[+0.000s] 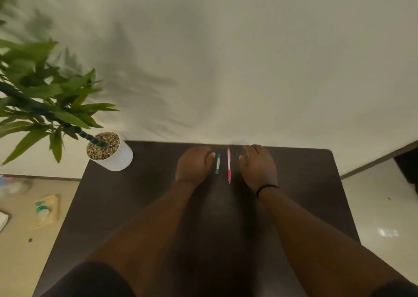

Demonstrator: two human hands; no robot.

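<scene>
Tabletop [140, 206], dark brown, observed from the head view; it stands against a pale wall [248, 59].

Both forearms reach forward over the surface. The left hand [194, 166] lies palm down on the tabletop near its far edge, fingers loosely bent and holding nothing. The right hand [257, 167] lies palm down in the same way, level with the other, fingers relaxed and likewise holding nothing. A black wristband [266, 187] circles the right wrist.

Two items lie in the gap between the hands, side by side and roughly parallel, lengthways away from the person. The teal case [218, 163], short and slim with a pale label, is the left item. It sits just beside the left thumb; contact cannot be confirmed. The pink pen [229, 165] is the right item, longer than the case, with its tip towards the person. It lies near the right hand but apart from it. The case and the pen do not touch.

A white plant pot [117, 158], topped with pebbles, stands at the far left corner of the tabletop. A green leafy plant [45, 97] leans from it to the left.

On the floor [20, 262] to the left lies a wooden tray [53, 203] holding small, blurred teal items.
</scene>
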